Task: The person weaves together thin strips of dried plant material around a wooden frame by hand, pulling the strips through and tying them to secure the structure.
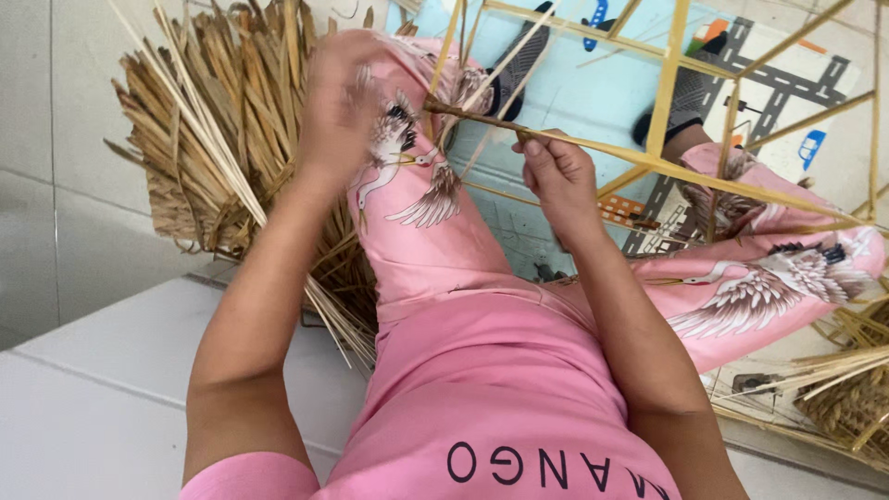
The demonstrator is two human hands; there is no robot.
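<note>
Your right hand [558, 176] has its fingers [537, 153] closed around a thin yellow bamboo strip [704, 176] of the open lattice frame [669, 74], over your pink trousers. Your left hand [338, 102] is blurred; its grip cannot be told. Dry brown straw bundle [213, 120] lies far left.

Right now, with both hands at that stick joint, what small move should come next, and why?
Probably keep the right hand pinching the bamboo stick steady while the blurred left hand works at the dark joint. The frame crosses there, and the left hand is mid-motion.
</note>
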